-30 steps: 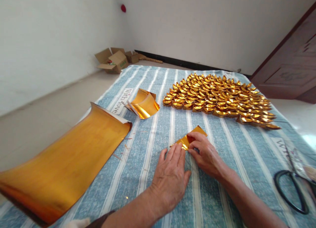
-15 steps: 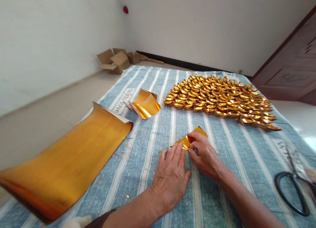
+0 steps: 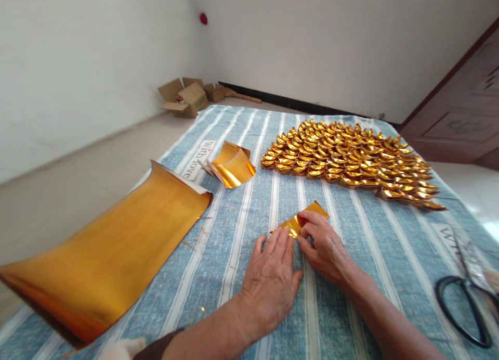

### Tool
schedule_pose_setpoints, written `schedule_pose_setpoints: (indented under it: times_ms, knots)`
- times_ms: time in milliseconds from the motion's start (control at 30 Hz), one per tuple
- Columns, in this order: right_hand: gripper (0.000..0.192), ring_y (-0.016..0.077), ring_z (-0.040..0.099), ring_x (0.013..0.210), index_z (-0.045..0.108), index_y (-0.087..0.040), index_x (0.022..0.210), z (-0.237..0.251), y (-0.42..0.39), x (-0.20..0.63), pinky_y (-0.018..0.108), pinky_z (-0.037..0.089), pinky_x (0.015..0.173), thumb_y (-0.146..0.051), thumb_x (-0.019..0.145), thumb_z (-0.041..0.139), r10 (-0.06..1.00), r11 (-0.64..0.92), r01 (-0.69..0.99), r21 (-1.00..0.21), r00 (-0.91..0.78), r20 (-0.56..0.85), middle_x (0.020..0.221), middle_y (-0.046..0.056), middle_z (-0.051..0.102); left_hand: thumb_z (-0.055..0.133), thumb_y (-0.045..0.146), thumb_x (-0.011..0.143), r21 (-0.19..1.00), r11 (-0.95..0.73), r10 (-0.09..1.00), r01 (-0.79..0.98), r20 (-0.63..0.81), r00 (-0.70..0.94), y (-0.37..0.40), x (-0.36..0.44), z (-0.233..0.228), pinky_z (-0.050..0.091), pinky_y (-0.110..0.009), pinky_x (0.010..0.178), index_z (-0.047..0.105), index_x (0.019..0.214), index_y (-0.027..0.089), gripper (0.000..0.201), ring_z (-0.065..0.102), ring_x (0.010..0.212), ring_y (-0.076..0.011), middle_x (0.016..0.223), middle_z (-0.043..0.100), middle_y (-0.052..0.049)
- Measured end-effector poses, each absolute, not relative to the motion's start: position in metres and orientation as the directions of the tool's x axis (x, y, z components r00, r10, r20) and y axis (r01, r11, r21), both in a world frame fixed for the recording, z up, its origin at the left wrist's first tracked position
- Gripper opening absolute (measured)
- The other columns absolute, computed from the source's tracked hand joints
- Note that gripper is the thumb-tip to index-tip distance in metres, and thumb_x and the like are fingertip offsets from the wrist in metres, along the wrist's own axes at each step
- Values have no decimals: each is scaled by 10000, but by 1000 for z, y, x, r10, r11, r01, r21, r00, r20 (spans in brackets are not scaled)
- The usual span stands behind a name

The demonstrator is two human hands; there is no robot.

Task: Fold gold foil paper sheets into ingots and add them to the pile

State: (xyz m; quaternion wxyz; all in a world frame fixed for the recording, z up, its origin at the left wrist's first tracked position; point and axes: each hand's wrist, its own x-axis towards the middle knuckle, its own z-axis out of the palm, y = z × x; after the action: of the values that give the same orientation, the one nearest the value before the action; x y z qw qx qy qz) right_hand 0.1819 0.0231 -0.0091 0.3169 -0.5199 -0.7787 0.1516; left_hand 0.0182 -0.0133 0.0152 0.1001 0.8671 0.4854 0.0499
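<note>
A folded strip of gold foil paper [image 3: 318, 209] lies slantwise on the striped cloth in front of me. My left hand [image 3: 271, 277] rests flat across its near left part, fingers stretched out and the thumb off to the side. On the right, my right hand [image 3: 322, 240] pinches the strip's near edge between thumb and fingers. The part of the strip beneath my fingers is hidden. Beyond my hands, rows of gold foil ingots [image 3: 343, 152] stand close together on the cloth.
At left lies a large stack of gold foil sheets [image 3: 113, 245], with smaller curled foil pieces [image 3: 234, 165] behind it. Black-handled scissors [image 3: 463, 310] sit at the right edge. Foil scraps dot the blue striped cloth [image 3: 218, 230]. Open cardboard boxes [image 3: 187, 97] stand on the floor beyond.
The view has shifted slightly. Both hands keep nearly the same places on the foil strip.
</note>
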Motion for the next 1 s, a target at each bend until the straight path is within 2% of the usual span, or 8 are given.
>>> schedule_pose_setpoints:
  times_ms: [267, 533, 767, 1000]
  knots:
    - [158, 265, 544, 1101, 508, -196, 687, -13, 23, 181, 442, 454, 945, -168, 835, 556, 919, 382, 705, -598, -220, 328, 1167, 129, 593, 413, 447, 943, 207, -518, 851, 830, 26, 525, -14, 18, 13, 310, -514, 1084, 442, 1376, 102, 555, 357, 1362, -296, 1473, 412, -147]
    - [102, 246, 543, 1098, 563, -203, 709, -15, 24, 178, 441, 439, 957, -162, 801, 571, 944, 316, 660, -681, -144, 299, 1150, 99, 597, 433, 437, 935, 211, -513, 854, 832, 20, 521, -13, 19, 16, 313, -510, 1082, 463, 1363, 104, 543, 369, 1354, -299, 1455, 436, -149]
    - [57, 243, 566, 1050, 601, -204, 734, -16, 29, 177, 432, 457, 917, -147, 739, 605, 967, 243, 574, -782, -75, 245, 1111, 92, 610, 433, 438, 936, 222, -515, 851, 828, 13, 525, -12, 17, 18, 303, -504, 1090, 451, 1372, 102, 551, 347, 1367, -296, 1466, 420, -152]
    - [82, 231, 580, 1003, 615, -207, 755, -16, 31, 180, 410, 475, 875, -131, 730, 598, 966, 253, 534, -807, -87, 244, 1097, 86, 614, 421, 440, 940, 215, -512, 849, 832, -21, 528, -11, 17, 20, 301, -511, 1091, 452, 1366, 92, 551, 340, 1373, -300, 1470, 412, -158]
